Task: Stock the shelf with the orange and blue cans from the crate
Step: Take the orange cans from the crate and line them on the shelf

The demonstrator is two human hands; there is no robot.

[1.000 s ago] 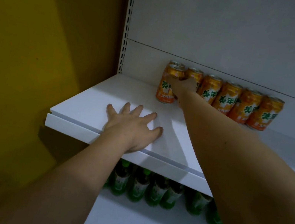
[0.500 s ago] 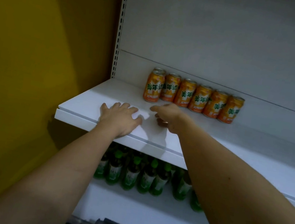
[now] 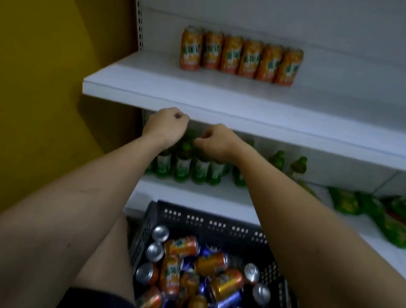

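Both hands' grip is curled empty, left hand (image 3: 166, 124) and right hand (image 3: 216, 140), above cylindrical metal cans (image 3: 203, 275).

I see a white upper shelf (image 3: 233, 97) carrying a row of orange cans (image 3: 241, 56) at its far left. On the lower shelf (image 3: 215, 199) stand green bottles (image 3: 183, 166) at left, with snack packets (image 3: 384, 216) lying to the right.

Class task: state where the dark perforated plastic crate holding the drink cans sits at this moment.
In the head view the dark perforated plastic crate sits low and centre-right, below the bottom white shelf of green bottles, between the person's forearms.
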